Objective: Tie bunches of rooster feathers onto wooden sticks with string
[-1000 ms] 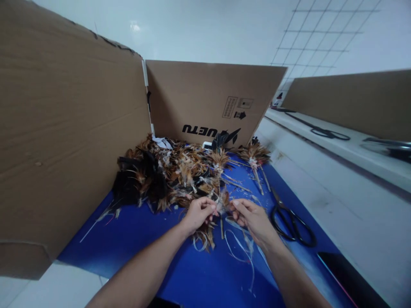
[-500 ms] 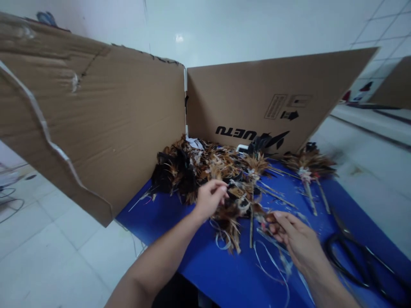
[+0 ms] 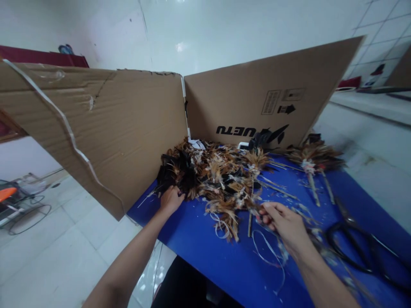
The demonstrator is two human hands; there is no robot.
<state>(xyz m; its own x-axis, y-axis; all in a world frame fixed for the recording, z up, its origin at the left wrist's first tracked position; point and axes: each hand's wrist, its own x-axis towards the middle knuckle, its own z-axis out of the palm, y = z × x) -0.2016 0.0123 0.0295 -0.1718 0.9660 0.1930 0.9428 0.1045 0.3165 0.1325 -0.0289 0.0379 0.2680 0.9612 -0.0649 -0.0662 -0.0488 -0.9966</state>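
Note:
My left hand (image 3: 172, 200) is at the lower edge of a clump of black feathers (image 3: 183, 173). Its fingers are curled among the feather ends, and what they grip is hidden. Pinched between the thumb and fingers of my right hand (image 3: 284, 222) is a small bunch of brown feathers (image 3: 254, 206), with a bit of pinkish red near the fingertips. Between both hands spreads a pile of brown and black feathers (image 3: 221, 171). Below my right hand, a loop of pale plastic string (image 3: 268, 252) lies on the blue tabletop (image 3: 208, 265).
Cardboard panels (image 3: 138, 124) wall the table's left and back. Black-handled scissors (image 3: 351, 246) rest at the right. Feather bundles on sticks (image 3: 311, 179) lie at the back right, and thin loose sticks (image 3: 278, 188) lie nearer the middle. Tiled floor (image 3: 73, 231) shows left.
My left hand has moved left from the middle of the pile to the black feathers. My right hand stays near the same place, still pinching the small bunch. The view has shifted slightly.

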